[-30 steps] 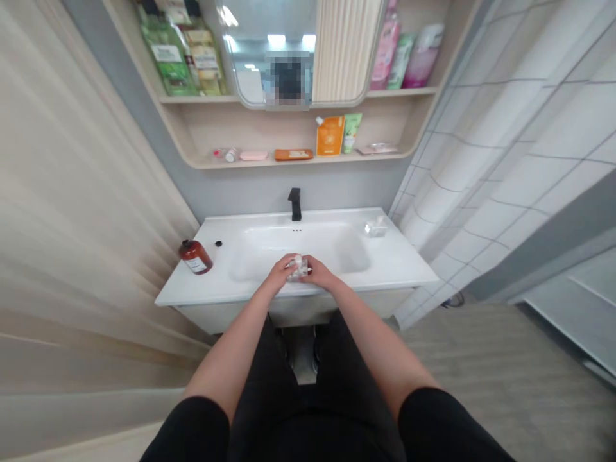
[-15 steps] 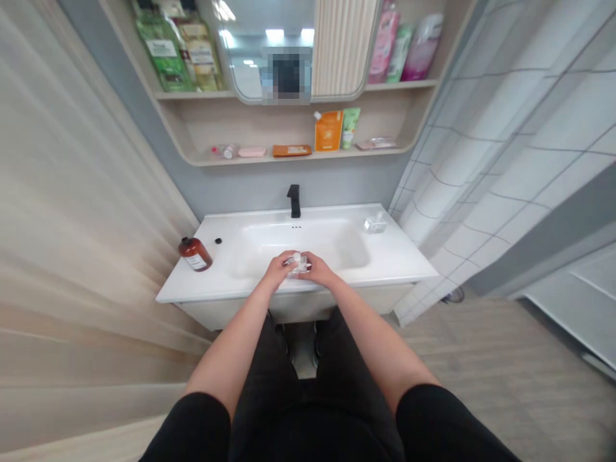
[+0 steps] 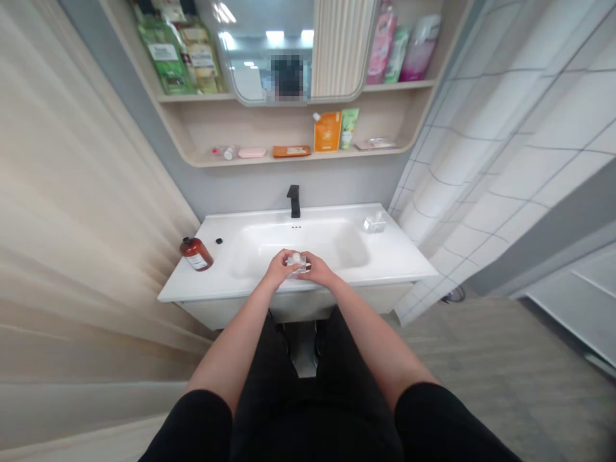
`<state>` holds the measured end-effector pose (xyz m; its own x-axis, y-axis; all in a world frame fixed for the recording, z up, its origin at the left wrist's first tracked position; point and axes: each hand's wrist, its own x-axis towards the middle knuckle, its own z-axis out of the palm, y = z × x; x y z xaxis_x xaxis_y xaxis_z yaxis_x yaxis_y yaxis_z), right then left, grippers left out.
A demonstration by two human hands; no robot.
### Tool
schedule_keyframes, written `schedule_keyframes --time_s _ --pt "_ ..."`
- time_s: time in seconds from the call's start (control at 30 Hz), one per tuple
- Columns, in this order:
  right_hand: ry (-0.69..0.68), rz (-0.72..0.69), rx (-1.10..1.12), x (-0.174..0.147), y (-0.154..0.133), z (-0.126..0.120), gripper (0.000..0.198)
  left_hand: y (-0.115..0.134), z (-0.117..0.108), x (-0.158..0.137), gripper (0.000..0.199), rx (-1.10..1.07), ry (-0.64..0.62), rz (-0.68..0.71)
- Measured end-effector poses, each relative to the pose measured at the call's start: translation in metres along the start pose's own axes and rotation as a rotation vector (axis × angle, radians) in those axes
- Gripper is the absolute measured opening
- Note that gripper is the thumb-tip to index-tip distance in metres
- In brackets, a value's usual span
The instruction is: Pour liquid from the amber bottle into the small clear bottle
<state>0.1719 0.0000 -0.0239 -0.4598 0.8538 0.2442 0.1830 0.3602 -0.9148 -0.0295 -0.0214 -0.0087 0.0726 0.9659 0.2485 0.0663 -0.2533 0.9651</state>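
Over the front rim of the white sink (image 3: 308,247), a small clear bottle (image 3: 297,258) with a whitish top is held between both hands. My left hand (image 3: 279,269) is closed around its left side. My right hand (image 3: 317,269) grips it from the right, fingers curled toward the top. Parts of the bottle are hidden by the fingers. On the counter at the right stands a second clear bottle (image 3: 374,223). To the left are a brown bottle (image 3: 196,254) with a white label and a small black cap (image 3: 219,241).
A black faucet (image 3: 294,201) rises behind the sink. Above it, a wall shelf (image 3: 269,162) bears an orange pouch (image 3: 328,131), a green tube (image 3: 349,128), a pink bar (image 3: 252,153) and other items. A curtain (image 3: 86,224) hangs at the left, white tiled wall (image 3: 510,147) at the right.
The fingers and the clear bottle have shifted very slightly in place. Both hands still hold it, and the view has tilted a little.
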Motion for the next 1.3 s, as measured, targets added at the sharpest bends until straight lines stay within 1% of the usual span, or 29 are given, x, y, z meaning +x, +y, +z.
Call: schedule_keyframes --time_s 0.13,0.37,0.47,0.53,0.6,0.67,0.73,0.83,0.9,0.97,1.1,1.13,1.2,1.3 --pt "0.006 0.003 -0.001 0.0 0.0 0.0 0.073 -0.001 0.0 0.0 0.057 -0.036 0.01 -0.013" --pt "-0.008 -0.004 0.005 -0.001 -0.001 0.0 0.074 0.0 0.001 -0.001 0.053 -0.052 0.002 0.011" --pt "0.006 0.004 -0.01 0.0 0.001 0.0 0.073 0.0 0.001 -0.001 0.056 -0.079 0.029 0.028" --pt "0.012 0.01 -0.021 0.0 0.003 0.0 0.072 0.0 0.0 -0.002 0.058 -0.067 0.02 0.017" --pt "0.008 0.01 -0.028 0.001 0.005 0.001 0.074 0.0 0.0 -0.002 0.055 -0.04 0.007 0.011" --pt "0.012 0.009 -0.038 0.001 0.006 0.001 0.075 -0.001 0.0 -0.002 0.051 -0.038 0.03 0.024" --pt "0.025 0.016 -0.05 0.001 0.006 0.001 0.076 -0.001 0.0 -0.002 0.053 -0.047 0.047 0.032" --pt "0.022 0.017 -0.052 0.001 0.006 0.001 0.077 0.0 -0.001 -0.002 0.052 -0.007 0.02 0.017" --pt "0.018 0.016 -0.052 0.001 0.006 0.0 0.077 0.0 -0.001 -0.002 0.05 0.018 0.031 0.019" --pt "0.022 0.017 -0.054 0.001 0.006 0.0 0.078 0.002 -0.002 -0.002 0.054 0.024 0.041 0.024" --pt "0.031 0.023 -0.064 0.0 0.005 0.0 0.075 0.006 0.0 -0.003 0.074 0.02 0.038 0.04" --pt "0.038 0.026 -0.067 0.0 0.004 0.0 0.074 0.008 0.001 -0.003 0.075 0.025 0.042 0.051" --pt "0.043 0.032 -0.074 0.0 0.003 0.0 0.075 0.014 0.001 -0.004 0.069 0.071 0.053 0.079" --pt "0.052 0.036 -0.09 0.0 0.001 0.0 0.077 0.027 -0.001 -0.004 0.048 0.251 0.061 0.119"
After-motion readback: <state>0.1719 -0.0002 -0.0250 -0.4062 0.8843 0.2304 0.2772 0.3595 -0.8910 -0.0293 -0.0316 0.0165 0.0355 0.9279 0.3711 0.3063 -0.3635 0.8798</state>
